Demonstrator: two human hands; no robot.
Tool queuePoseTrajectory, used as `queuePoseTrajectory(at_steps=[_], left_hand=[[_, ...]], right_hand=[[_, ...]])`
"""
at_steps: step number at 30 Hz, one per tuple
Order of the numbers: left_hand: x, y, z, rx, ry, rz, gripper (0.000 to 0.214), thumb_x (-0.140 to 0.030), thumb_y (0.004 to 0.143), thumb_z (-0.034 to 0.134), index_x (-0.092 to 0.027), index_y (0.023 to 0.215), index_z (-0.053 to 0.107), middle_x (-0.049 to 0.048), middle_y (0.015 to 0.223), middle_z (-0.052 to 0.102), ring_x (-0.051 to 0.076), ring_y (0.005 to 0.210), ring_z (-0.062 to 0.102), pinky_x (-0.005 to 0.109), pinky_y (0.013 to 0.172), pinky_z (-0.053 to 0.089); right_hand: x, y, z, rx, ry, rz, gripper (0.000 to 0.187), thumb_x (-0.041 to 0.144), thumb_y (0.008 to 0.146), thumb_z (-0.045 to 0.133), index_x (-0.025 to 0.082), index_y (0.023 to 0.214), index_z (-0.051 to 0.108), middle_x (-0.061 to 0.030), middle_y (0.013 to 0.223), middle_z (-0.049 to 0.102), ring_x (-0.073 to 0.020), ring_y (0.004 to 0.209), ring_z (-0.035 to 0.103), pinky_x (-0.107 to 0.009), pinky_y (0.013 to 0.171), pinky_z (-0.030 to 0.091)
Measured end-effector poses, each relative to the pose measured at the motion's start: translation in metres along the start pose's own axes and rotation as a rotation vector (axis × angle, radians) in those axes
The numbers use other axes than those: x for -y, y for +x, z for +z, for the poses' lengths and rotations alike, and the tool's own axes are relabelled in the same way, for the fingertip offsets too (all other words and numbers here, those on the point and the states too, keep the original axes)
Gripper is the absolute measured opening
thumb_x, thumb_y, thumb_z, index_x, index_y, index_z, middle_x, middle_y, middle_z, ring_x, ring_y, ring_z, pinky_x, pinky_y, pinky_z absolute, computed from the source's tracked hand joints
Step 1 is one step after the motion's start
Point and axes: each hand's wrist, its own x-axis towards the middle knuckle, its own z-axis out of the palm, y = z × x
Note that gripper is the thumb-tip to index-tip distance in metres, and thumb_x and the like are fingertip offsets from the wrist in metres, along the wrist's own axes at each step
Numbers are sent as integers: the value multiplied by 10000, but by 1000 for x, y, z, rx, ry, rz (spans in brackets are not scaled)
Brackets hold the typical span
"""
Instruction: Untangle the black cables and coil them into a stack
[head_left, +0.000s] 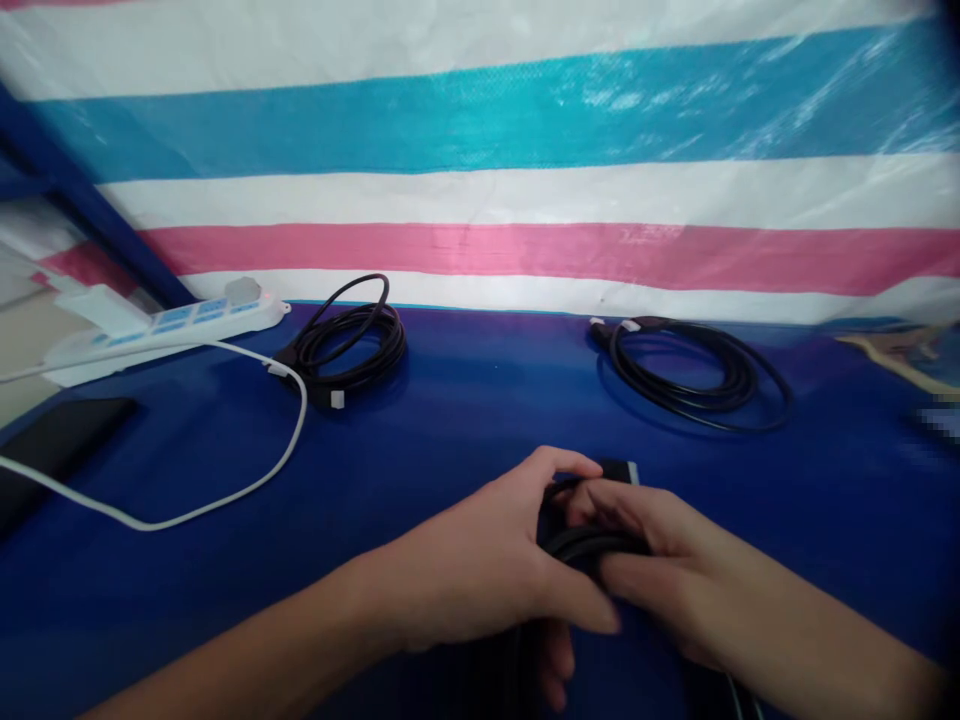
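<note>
Both hands meet on a bundled black cable [592,541] at the front of the blue table. My left hand [502,560] curls around the bundle from the left, its thumb lying across the near side. From the right, my right hand [652,545] grips the same loops between bent fingers and thumb. Just beyond the fingertips a black connector [618,471] with a pale end sticks out. Part of the cable hangs below the hands, and the palms hide much of it.
Two coiled black cables, a left coil [352,345] and a right coil [697,370], lie farther back. A white power strip [202,318], a white cord [292,440] and a black flat object [60,440] occupy the left. Striped sheeting [480,200] rises behind the table [480,400].
</note>
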Motion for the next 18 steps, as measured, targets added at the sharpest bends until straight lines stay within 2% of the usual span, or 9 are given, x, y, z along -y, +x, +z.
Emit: queuePoseTrajectory(at_steps=[2,4,6,8,10,11,13,16,18], left_hand=[[-3,1,-2,-65,33,-13,747,-76,692,575,-329,1337,297,-53,688,557,60,348,476,178,374,420],[-6,2,-5,-197,94,41,725,-62,674,553,-331,1313,340,-30,823,561,20,325,423,151,325,344],[-10,0,-9,-305,146,126,664,-76,690,545,-321,1282,371,-26,885,562,-5,333,377,134,309,291],[-15,-3,-12,-325,191,168,582,-86,721,517,-293,1250,391,-32,838,585,-4,348,349,122,318,277],[-19,-8,-14,-283,236,156,509,-86,731,493,-261,1203,417,-36,788,598,4,364,341,115,327,281],[-20,-10,-14,-249,256,141,483,-80,727,487,-251,1175,430,-39,776,597,6,373,340,111,330,281],[-21,-13,-12,-190,286,114,455,-76,719,483,-247,1139,437,-51,760,584,11,394,339,107,334,279],[-18,-11,-11,-164,327,103,433,-93,724,483,-251,1119,408,-61,757,573,21,395,350,118,332,288],[-14,-8,-14,-164,350,102,441,-95,717,476,-253,1118,384,-62,766,575,26,371,373,136,329,312]], right_hand=[[-4,2,2,-108,-66,37,206,38,747,435,217,796,526,35,690,573,-91,589,553,-197,604,484],[-8,1,2,-173,-165,49,124,141,811,455,235,885,487,46,684,550,-78,454,472,-190,443,435],[-9,-1,-1,-278,-331,-73,113,274,863,474,252,972,489,28,728,580,-96,464,492,-202,410,420],[-8,-6,-7,-499,-550,-278,147,375,873,509,258,958,532,-3,786,623,-137,609,574,-206,469,436],[-5,-9,-13,-716,-715,-381,186,439,868,528,267,927,567,-13,802,639,-162,695,589,-209,496,431],[-3,-9,-16,-769,-759,-406,201,456,865,533,274,936,580,-15,829,645,-169,727,591,-216,519,440],[-1,-8,-18,-675,-749,-412,237,463,871,526,297,1028,590,-15,931,656,-187,827,607,-243,632,485],[0,-4,-17,-342,-591,-298,308,436,901,486,325,1174,572,-11,916,689,-220,870,639,-301,728,514],[-1,-2,-16,-283,-511,-234,334,427,904,483,323,1206,579,-14,860,702,-238,861,649,-311,716,518]])
